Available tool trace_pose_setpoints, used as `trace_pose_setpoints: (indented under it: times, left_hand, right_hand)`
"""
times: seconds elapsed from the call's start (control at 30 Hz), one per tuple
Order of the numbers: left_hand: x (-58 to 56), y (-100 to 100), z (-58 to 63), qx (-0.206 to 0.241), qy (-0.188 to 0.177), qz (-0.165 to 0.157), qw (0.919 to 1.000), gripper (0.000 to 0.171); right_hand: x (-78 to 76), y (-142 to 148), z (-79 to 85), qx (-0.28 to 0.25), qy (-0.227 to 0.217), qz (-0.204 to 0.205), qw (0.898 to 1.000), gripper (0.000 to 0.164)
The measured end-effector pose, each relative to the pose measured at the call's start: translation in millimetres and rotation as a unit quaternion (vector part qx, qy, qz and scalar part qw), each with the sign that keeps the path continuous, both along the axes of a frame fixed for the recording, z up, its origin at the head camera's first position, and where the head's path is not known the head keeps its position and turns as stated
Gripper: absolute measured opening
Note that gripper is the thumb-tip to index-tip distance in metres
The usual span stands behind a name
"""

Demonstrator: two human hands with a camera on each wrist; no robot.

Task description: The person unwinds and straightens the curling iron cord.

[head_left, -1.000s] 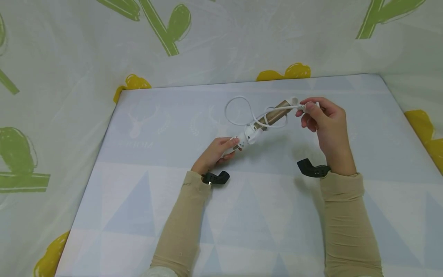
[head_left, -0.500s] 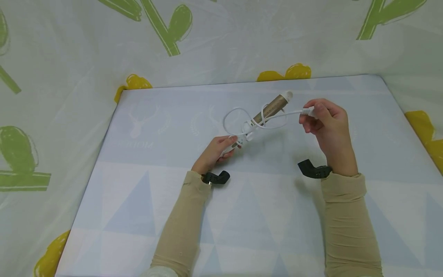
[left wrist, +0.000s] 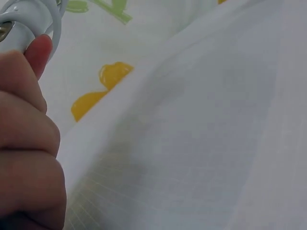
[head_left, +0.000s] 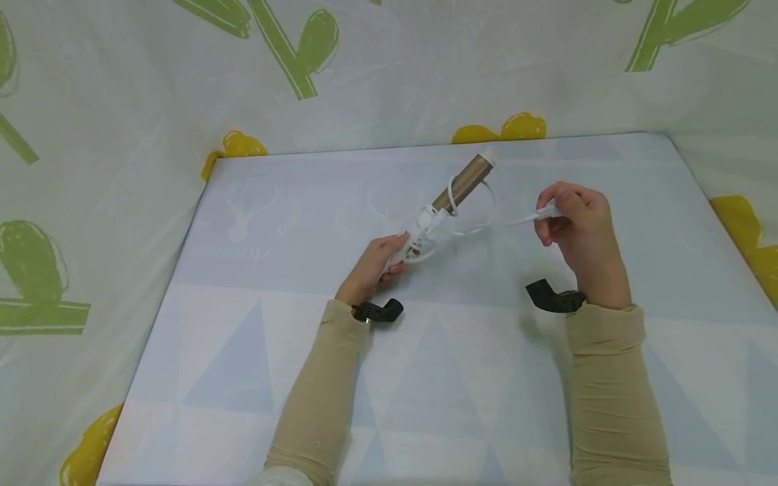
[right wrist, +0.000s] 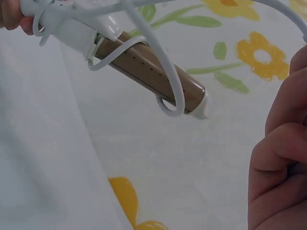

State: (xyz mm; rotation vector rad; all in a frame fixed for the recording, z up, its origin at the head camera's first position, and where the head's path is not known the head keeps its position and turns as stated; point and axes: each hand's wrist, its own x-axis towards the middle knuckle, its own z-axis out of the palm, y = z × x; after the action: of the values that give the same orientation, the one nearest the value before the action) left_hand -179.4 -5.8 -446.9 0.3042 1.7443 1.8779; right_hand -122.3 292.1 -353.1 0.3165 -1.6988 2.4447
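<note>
In the head view my left hand (head_left: 369, 268) grips the white handle of a curling iron (head_left: 464, 182), held tilted over the table with its brown barrel and white tip pointing up and away to the right. Its white power cord (head_left: 519, 221) loops loosely around barrel and handle, then stretches across to my right hand (head_left: 580, 219). Thumb and fingers there pinch the cord's ribbed end; the plug is mostly hidden in the hand. The right wrist view shows the brown barrel (right wrist: 153, 72) with small holes and cord loops around it. Curled left fingers (left wrist: 29, 129) fill the left wrist view's edge.
Beneath both hands lies a table (head_left: 304, 351) with a pale blue and white patterned cover. A pale curtain (head_left: 389, 74) with green and yellow plant prints hangs behind it. Each wrist wears a black camera mount (head_left: 554, 297).
The curling iron has swung more upright, its tip moving left and away. My right hand has drawn the cord end slightly right and nearer, and the loops have shifted along the iron.
</note>
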Motion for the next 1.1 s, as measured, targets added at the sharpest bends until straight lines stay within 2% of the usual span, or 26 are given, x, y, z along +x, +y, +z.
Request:
trace_pose_setpoints:
  times: [0.1,0.33,0.47,0.6,0.73,0.93,1.03,1.1]
  left_hand:
    - [-1.4,0,-4.6,0.019,-0.018,0.015,0.9996,0.050]
    - [-1.8,-1,-6.1,0.055,-0.020,0.014,0.9982,0.065]
    - [-1.9,0,-5.3,0.065,-0.026,0.018,0.9974,0.063]
    - [-2.6,1,-4.4,0.082,-0.045,0.038,0.9949,0.054]
    - [-4.0,2,-3.7,0.134,-0.077,0.060,0.9861,0.048]
    - [-6.1,-1,-3.9,0.228,-0.126,0.062,0.9635,0.042]
    - [-6.8,-2,-4.7,0.254,-0.140,0.060,0.9550,0.041]
    - [-7.0,-2,-5.1,0.263,-0.147,0.059,0.9516,0.040]
  right_hand:
    - [1.6,3,0.3,-0.012,0.020,0.010,1.000,0.027]
    - [4.8,12,1.8,-0.002,0.039,0.017,0.999,0.028]
    - [4.9,16,0.8,-0.017,0.071,0.056,0.996,0.027]
    - [3.7,22,-0.6,-0.026,0.107,0.118,0.987,0.029]
    - [2.2,25,-1.8,-0.024,0.135,0.181,0.974,0.030]
    - [2.0,29,-2.9,0.014,0.148,0.247,0.958,0.032]
    - [2.5,32,-3.7,0.040,0.137,0.246,0.959,0.033]
    - [3.3,34,-4.6,0.060,0.114,0.225,0.966,0.034]
